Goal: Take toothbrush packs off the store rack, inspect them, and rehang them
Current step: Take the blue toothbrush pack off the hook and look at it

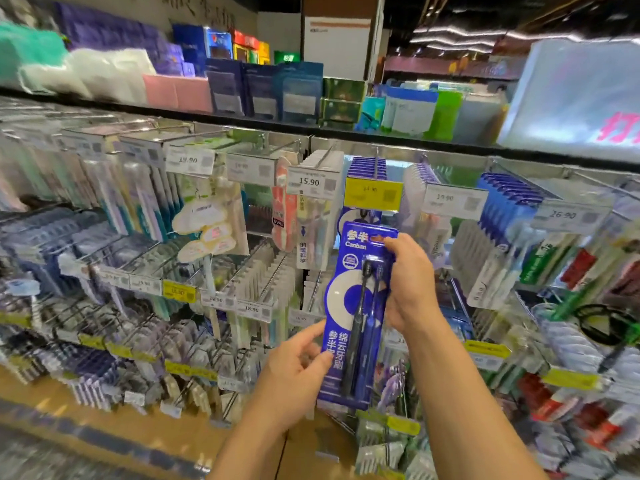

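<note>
**Blue Canban pack held before the rack**

While both hands grip it, the blue Canban toothbrush pack stands upright before the rack: two dark brushes, white circle. Right hand pinches its upper edge; left hand its lower side.

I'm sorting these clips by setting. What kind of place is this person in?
Most likely a shop's toothbrush aisle. Packs hang in rows on peg hooks, price tags such as the 15.90 tag clip to the hook ends, and both hands hold a blue toothbrush pack below the yellow price tag.
</note>
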